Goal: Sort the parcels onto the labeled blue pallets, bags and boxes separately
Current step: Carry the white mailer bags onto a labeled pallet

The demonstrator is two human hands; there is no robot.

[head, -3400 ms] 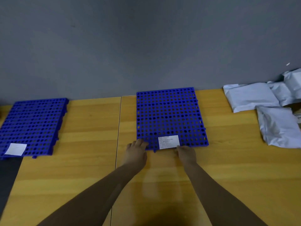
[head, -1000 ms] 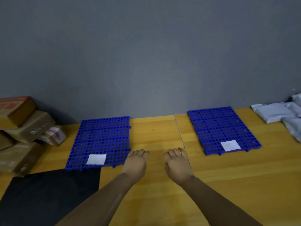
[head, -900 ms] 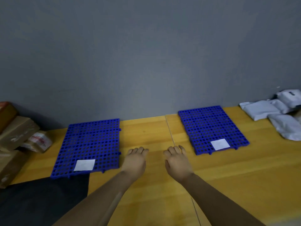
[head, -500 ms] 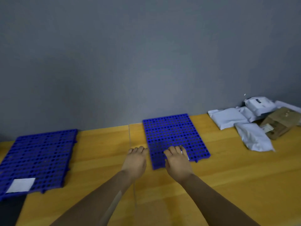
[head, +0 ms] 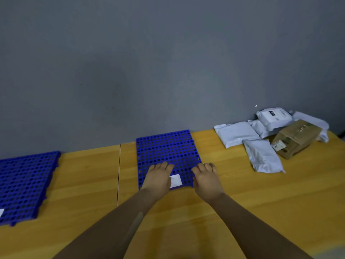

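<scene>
**Both hands flat at the middle pallet, nothing picked up**

Fingers (head: 162,166) on both hands are stretched out loose, palms down, not gripping anything. The left hand (head: 158,179) sits over the near edge of the middle blue pallet (head: 166,148) and covers part of its white label (head: 176,181). The right hand (head: 206,181) is over the pallet's near right corner. Can't tell if they're actually pressing on the plastic or just hovering.

The parcels are all off to the right, well apart from the pallet. There's a heap of white bags (head: 237,135) by the grey wall (head: 168,62), with a brown cardboard box (head: 295,139) butted up against them. A second blue pallet (head: 24,182) lies far left, cut off by the frame. Everything's on the wooden bench (head: 261,202).
</scene>
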